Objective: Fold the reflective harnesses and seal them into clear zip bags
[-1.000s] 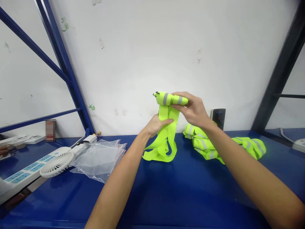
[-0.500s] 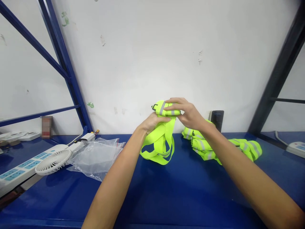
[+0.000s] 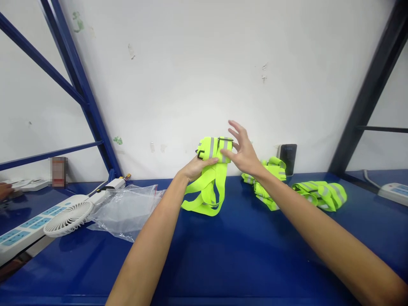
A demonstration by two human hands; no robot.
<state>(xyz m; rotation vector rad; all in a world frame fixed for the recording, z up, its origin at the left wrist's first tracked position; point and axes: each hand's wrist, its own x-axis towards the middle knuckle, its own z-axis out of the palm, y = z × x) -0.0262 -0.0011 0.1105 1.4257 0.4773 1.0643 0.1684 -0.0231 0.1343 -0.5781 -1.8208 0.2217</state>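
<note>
A neon-yellow reflective strap [image 3: 208, 148] with grey stripes and black buckle parts is folded into a flat bundle above the table. My left hand [image 3: 199, 166] is closed on its lower left side, thumb across the front. From the bundle, loose loops of the same strap [image 3: 207, 197] hang toward the tabletop. At the bundle's right end is my right hand [image 3: 244, 155], its upper fingers spread and raised. The right thumb lies over the bundle's edge; whether it presses there I cannot tell.
More yellow reflective straps lie in a near pile [image 3: 269, 174] and a far-right pile [image 3: 321, 194] on the blue table [image 3: 223, 259]. A dark device [image 3: 288, 158] leans on the wall. Clear plastic bags [image 3: 127, 212], a white fan [image 3: 68, 217] and power strip [image 3: 30, 225] lie left; another person's hand [image 3: 4, 190] shows.
My right hand has loosened from the bundle and spread its fingers. The bundle has turned to show its flat striped face. Another person's hand has appeared at the left edge.
</note>
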